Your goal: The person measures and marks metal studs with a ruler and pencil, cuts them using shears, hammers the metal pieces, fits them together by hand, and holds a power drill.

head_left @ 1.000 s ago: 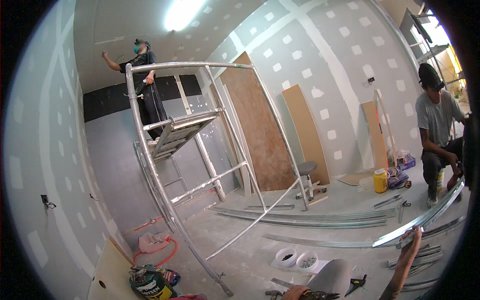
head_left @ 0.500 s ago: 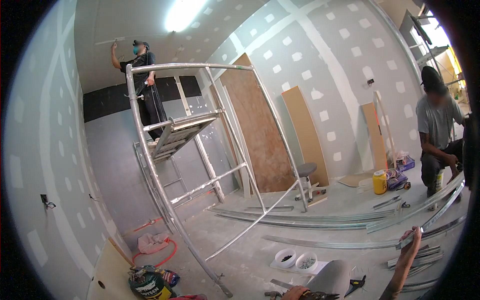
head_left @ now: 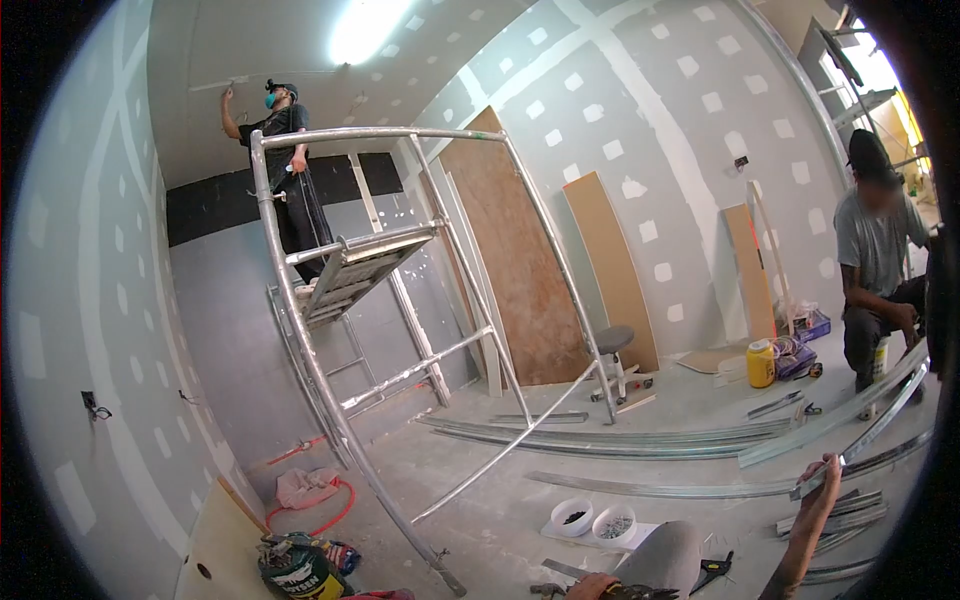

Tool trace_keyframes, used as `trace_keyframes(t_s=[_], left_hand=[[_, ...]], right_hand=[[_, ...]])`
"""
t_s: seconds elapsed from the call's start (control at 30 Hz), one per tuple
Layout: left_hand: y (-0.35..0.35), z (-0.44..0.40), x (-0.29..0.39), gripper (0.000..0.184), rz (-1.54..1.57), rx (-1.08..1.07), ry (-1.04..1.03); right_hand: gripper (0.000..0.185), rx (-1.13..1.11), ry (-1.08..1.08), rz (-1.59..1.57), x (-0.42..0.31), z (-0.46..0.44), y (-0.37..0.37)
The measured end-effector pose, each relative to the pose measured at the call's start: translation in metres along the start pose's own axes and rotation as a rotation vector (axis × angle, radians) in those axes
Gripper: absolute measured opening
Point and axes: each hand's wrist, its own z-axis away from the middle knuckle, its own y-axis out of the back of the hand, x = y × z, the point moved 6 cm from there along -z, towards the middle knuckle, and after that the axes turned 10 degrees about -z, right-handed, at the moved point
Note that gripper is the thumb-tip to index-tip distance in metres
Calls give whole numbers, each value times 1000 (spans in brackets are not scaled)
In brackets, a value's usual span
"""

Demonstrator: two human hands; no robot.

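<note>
At the right, my right hand (head_left: 825, 478) is closed around the end of a galvanized metal channel (head_left: 882, 419), which slopes up toward a kneeling person. My left hand (head_left: 592, 587) is low at the bottom edge, closed on a black hand tool (head_left: 640, 593) that is mostly cut off, so its kind cannot be made out. My bent knee (head_left: 665, 556) is between the two hands. Beside it are a white tub of dark screws (head_left: 573, 517) and a white tub of silvery screws (head_left: 614, 523). A black-and-yellow clamp-like tool (head_left: 712, 570) lies right of the knee.
A metal scaffold (head_left: 345, 425) stands ahead, with a person (head_left: 295, 170) on its platform touching the ceiling. Long metal channels (head_left: 620, 443) cross the floor. Another person (head_left: 880, 270) kneels at the right near a yellow jar (head_left: 760, 364). Short channel pieces (head_left: 835, 520) lie beside my right arm.
Little differs. The black tool at my left hand has dropped slightly toward the bottom edge, and a loose channel end by the kneeling person has shifted a bit right.
</note>
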Motion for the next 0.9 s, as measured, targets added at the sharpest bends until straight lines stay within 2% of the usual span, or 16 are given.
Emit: trace_keyframes(t_s=[0.23, 0.3, 0.37, 0.6, 0.73, 0.9], left_hand=[[2, -1, 4, 69, -3, 10, -3], [2, -5, 4, 67, 32, -60, 85], [3, -7, 5, 66, 17, -64, 77], [12, -11, 11, 61, 78, -29, 39], [11, -11, 10, 60, 48, -10, 16], [6, -8, 6, 61, 11, -71, 83]], right_hand=[[39, -24, -16, -26, 1, -1, 1], [39, -52, -7, -40, -1, -2, 0], [39, 30, -47, 2, 0, -1, 2], [40, -8, -26, 63, -5, 2, -3], [38, 21, -27, -34, 4, -2, 2], [38, 13, -19, -32, -1, 3, -5]])
